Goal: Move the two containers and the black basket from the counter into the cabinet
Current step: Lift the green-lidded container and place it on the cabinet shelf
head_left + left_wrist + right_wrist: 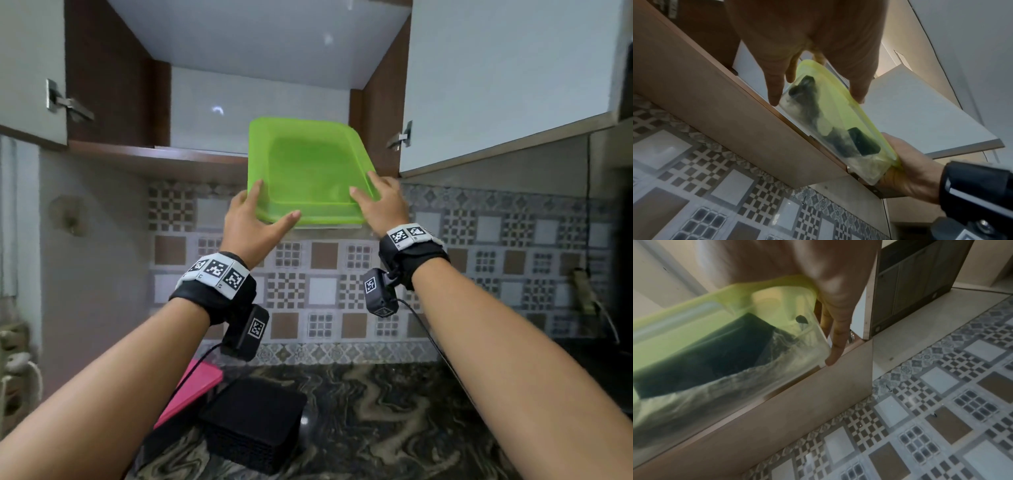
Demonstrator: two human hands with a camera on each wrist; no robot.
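A clear container with a green lid (308,171) is tilted against the front edge of the open cabinet's shelf (157,157), at the right end. My left hand (263,209) grips its near left corner, thumb on the lid and fingers (774,84) beneath. At its right side my right hand (373,195) holds on, thumb on the lid and fingers (836,337) straight along the wall. Dark items show through the container's base (818,116). A pink-lidded container (191,390) and the black basket (253,421) stand on the counter below my left arm.
Both white cabinet doors stand open, the left door (30,68) and the right door (507,75). Patterned tiles (325,267) cover the wall under the cabinet. The marbled counter (394,428) runs to the right. A dark appliance (620,240) stands at the far right.
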